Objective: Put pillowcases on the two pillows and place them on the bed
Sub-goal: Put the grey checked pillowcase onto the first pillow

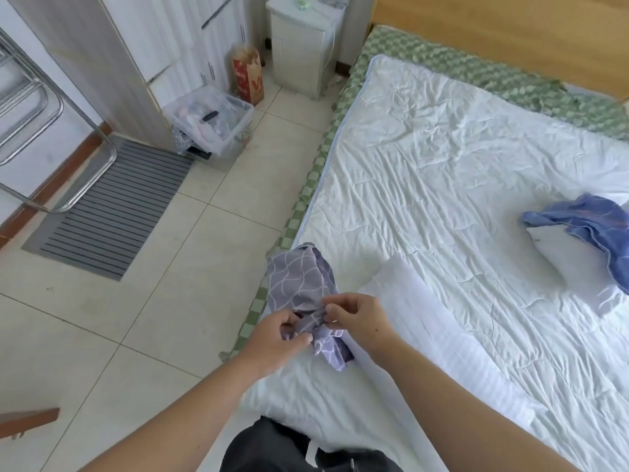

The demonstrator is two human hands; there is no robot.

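Bunched pillowcase (301, 287) is pinched by both hands, left (280, 335) and right (357, 318), at the bed (442, 165) edge; its long axis runs away from the person. Bare pillow (435, 335) lies just beside.

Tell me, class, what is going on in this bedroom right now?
A person stands at the bed's edge, both hands pinching a bunched purple patterned pillowcase: left hand, right hand. A bare white pillow lies beside it on the white quilt. Farther right, a second pillow lies partly under a blue pillowcase. Neither pillow is covered yet.
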